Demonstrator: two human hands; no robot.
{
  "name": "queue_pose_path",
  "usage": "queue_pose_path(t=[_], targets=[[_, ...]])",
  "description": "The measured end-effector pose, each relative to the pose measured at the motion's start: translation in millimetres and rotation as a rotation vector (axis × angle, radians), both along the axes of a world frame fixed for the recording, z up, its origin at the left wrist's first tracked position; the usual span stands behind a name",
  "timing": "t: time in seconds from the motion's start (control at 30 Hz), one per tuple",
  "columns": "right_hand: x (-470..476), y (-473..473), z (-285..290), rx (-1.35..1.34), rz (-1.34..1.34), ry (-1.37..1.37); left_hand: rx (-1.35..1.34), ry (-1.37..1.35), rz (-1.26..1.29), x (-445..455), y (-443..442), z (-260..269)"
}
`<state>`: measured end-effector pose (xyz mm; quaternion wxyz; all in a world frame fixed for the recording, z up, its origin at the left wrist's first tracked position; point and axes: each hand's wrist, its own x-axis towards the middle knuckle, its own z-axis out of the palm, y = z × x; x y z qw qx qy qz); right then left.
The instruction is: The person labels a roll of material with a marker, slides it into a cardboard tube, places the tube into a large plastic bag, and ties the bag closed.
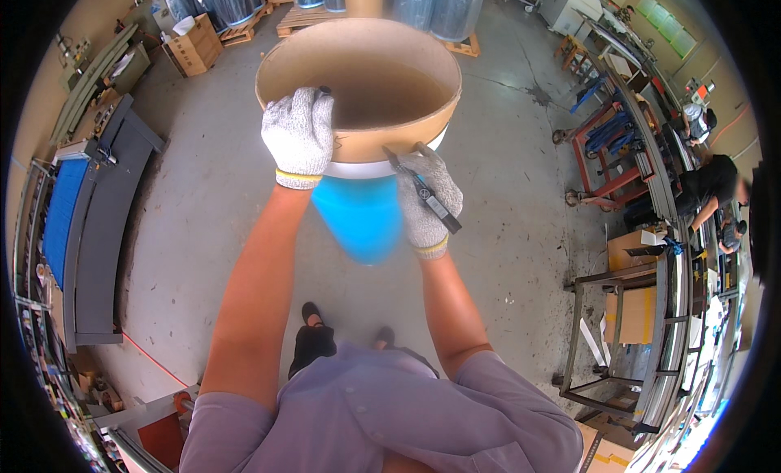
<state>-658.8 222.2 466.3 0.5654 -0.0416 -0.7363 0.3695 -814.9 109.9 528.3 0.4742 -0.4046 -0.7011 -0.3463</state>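
Observation:
A large round cardboard tube or drum point(366, 140) stands upright before me, its open top towards me, with a white band and a bright blue surface below its rim. Dark marks are on the near side of the cardboard. My left hand point(299, 131), in a grey knit glove, is at the left part of the near rim and holds a small black cap point(324, 90). My right hand point(432, 195), gloved alike, grips a black marker pen point(433, 201) by its barrel, the tip pointing up-left close to the cardboard wall below the rim.
Plastic-wrapped blue rolls point(451, 9) stand on wooden pallets point(311, 18) beyond the drum. A grey machine point(116, 229) with a blue surface is at left. On the right are a red wheeled cart point(610, 186), a metal rack point(573, 339) and several people at a long bench.

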Motion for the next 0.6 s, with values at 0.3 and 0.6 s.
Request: queue_pose_path(t=[0.3, 0.6], targets=[[4, -3, 8, -0.020, -0.024, -0.052, -0.007, 0.008, 0.000, -1, 0, -1], [-1, 0, 2, -0.002, 0.000, -0.006, -0.008, -0.005, 0.008, -4, 0, -3]])
